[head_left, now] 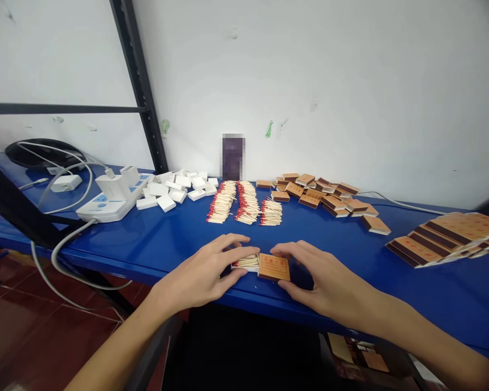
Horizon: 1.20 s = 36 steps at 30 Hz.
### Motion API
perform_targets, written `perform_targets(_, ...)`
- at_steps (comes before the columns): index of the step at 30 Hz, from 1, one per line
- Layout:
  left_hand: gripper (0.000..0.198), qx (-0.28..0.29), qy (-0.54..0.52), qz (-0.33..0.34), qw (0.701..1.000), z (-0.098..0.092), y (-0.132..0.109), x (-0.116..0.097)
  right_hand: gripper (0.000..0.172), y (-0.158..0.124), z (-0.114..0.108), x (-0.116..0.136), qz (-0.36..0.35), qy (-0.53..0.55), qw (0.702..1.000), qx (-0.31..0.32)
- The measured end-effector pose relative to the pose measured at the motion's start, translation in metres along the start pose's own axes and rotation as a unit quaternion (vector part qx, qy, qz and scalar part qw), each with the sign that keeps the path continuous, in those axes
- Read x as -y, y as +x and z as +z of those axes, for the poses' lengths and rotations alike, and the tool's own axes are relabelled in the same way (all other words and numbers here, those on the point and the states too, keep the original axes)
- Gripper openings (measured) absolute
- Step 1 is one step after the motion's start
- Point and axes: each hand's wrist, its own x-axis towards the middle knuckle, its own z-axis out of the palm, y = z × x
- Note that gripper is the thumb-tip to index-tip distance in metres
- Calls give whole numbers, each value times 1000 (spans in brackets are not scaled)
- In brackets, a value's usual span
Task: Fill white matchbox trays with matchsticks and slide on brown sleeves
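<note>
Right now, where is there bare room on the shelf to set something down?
Bare shelf shows between the right hand, loose matchboxes and brown stack, and between the power strip and left hand. The back is crowded with those matchboxes, white trays and match rows; an open matchbox sits between the hands.

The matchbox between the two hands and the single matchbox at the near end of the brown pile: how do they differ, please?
The held matchbox is partly open, with matches showing at its left; the loose matchbox looks closed.
The held matchbox is between the fingers of the left hand and right hand; the loose matchbox is untouched.
Both have an orange-brown top.
</note>
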Motion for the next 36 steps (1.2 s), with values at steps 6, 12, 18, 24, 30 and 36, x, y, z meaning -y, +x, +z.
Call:
perform_targets(6, 41, -9, -25, -19, 999, 2, 1, 4, 36, 4, -1, -4, 8, 14, 1000, -3)
perform_targets(12, 36, 2, -44, -7, 999, -1, 1, 3, 38, 10, -9, -5, 36, 39, 998, 25)
perform_targets(18, 26, -4, -40, 6, 999, 1, -1, 5, 39, 12, -13, -6, 60, 86, 994, 44)
perform_targets(24, 23, 8, -40, 8, 999, 0, -1, 4, 34, 10, -12, -6, 57, 113, 992, 22)
perform_targets(30, 51, -7, -87, -29, 996, 1, -2, 4, 28, 22, -6, 9, 14, 114, 993, 35)
perform_targets(36, 67, -26, -159, -62, 985, 4, 1, 6, 26, 35, 5, 16, -40, 69, 996, 41)
